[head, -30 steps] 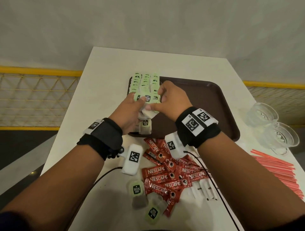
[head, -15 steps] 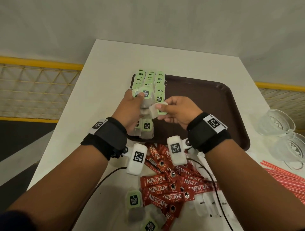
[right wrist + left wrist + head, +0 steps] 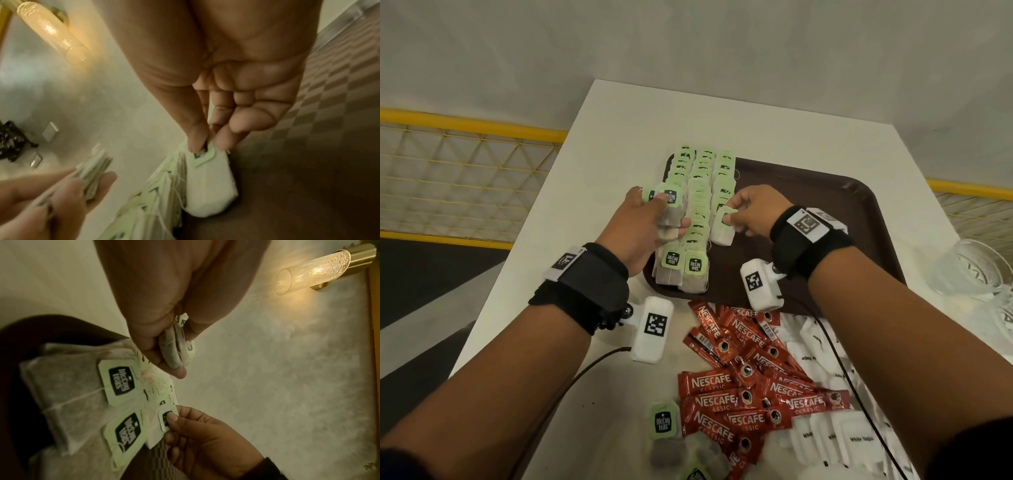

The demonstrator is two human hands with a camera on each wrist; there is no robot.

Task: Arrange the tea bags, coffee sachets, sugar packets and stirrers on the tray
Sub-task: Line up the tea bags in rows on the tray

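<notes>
Three rows of tea bags (image 3: 700, 198) fill the tray's (image 3: 825, 212) left side, the right hand (image 3: 751, 212) pinching one tea bag (image 3: 723, 229) at the third row, the left hand (image 3: 645, 226) gripping a spare stack (image 3: 669, 212), while coffee sachets (image 3: 739, 377), sugar packets (image 3: 835, 435) and more lie on the bench (image 3: 619, 144).

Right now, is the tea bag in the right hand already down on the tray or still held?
Still held: the right hand pinches the tea bag by its tag, its lower end at the tray beside the rows.
</notes>
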